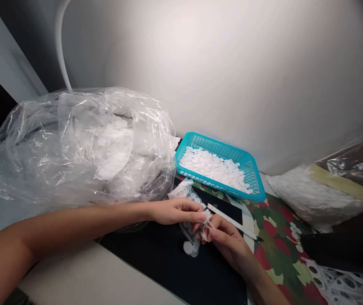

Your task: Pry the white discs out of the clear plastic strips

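Over the black mat (156, 258), my left hand (181, 210) and my right hand (229, 237) meet with fingertips pinched. Between them is a small white piece with thin strands (206, 222), whose exact kind I cannot make out. Below and behind the fingers lies a clear plastic bag (191, 232) with round white discs in it, partly covered by my hands. One larger white disc (188, 248) shows at its lower end. A white strip like a ruler (232, 221) lies just beyond my right hand.
A turquoise basket (258, 182) holds many small white discs (213, 165). To the left bulges a large clear bag (73, 148) with white contents. Another filled bag (315, 192) sits at the right, near white plastic ring frames (343, 279) on a patterned cloth (275, 245).
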`<state>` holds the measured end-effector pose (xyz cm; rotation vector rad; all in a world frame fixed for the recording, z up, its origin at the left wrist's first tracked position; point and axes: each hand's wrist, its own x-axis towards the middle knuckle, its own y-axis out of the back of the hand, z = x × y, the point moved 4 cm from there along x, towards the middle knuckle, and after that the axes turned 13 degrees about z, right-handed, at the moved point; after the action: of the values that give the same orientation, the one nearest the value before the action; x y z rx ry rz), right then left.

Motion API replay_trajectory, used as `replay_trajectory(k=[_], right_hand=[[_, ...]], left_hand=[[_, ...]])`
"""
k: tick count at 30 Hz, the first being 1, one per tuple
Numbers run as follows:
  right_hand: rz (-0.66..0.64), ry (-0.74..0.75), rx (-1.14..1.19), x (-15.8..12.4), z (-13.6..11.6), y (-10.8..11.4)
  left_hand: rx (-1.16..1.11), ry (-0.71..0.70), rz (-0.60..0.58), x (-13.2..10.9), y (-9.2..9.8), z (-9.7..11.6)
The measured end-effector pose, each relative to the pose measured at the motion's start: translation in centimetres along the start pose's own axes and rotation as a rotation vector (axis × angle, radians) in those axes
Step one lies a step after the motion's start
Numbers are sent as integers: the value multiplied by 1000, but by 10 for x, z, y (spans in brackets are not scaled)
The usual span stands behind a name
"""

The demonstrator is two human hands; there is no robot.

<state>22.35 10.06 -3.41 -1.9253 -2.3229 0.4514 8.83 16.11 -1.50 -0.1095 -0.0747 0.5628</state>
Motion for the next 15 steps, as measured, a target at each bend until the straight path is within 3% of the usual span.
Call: replay_trajectory(k=[8,12,15], right_hand=[[-16,-91,183,4,1,1],[2,-157,217,2,3,5],[25,-185,215,2,6,7]], left_hand=[[-62,80,-7,1,4,3],[-234,79,-54,0,0,2],[-325,142,23,2,3,-4]])
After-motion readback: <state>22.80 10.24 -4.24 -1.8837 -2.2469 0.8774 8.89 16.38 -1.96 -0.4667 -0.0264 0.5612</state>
